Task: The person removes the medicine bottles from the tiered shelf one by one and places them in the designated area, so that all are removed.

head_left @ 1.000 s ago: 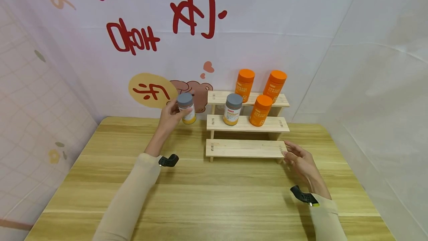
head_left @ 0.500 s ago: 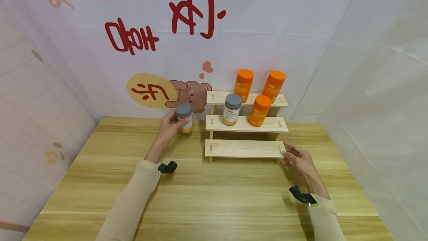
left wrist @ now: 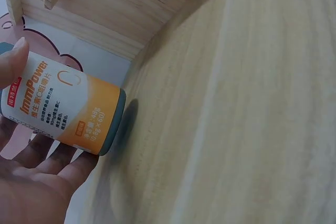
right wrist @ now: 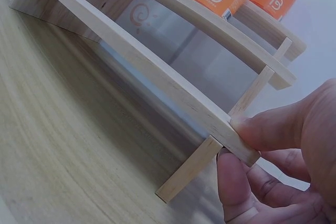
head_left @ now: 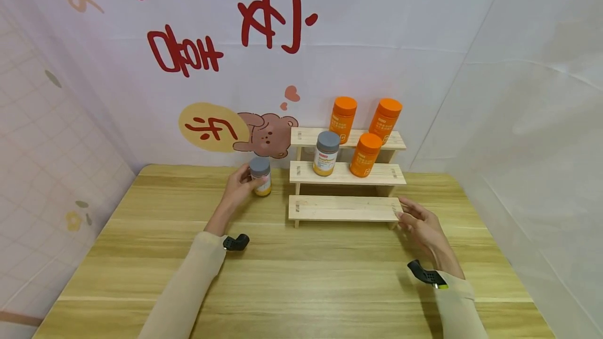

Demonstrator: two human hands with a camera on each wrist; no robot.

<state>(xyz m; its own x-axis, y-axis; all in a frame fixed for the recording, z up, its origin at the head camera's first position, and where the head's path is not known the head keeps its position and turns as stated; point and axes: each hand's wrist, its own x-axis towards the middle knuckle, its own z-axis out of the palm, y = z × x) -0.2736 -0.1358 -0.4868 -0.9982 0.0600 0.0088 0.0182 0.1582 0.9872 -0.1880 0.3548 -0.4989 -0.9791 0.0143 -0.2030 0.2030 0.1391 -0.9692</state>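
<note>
My left hand (head_left: 239, 187) grips a grey-lidded supplement jar (head_left: 261, 177) left of the stepped wooden shelf (head_left: 346, 208). In the left wrist view the jar (left wrist: 65, 106) shows a white and orange label; its base is close over the table, beside its shadow. Thumb and fingers wrap it from either side. At the shelf's right end, my right hand (head_left: 424, 226) pinches the lowest board. The right wrist view shows the thumb (right wrist: 273, 127) on top of that board (right wrist: 152, 72) and fingers beneath it.
On the middle tier stand another grey-lidded jar (head_left: 326, 155) and an orange jar (head_left: 366, 156). Two more orange jars, one left (head_left: 343, 119) and one right (head_left: 386, 121), occupy the top tier. A printed cloth (head_left: 377, 41) hangs behind the wooden table (head_left: 301, 286).
My left hand has lowered the grey-lidded jar toward the table, slightly leftward and nearer me. The right hand stays at the shelf's end, and the jars on the shelf have not moved.
</note>
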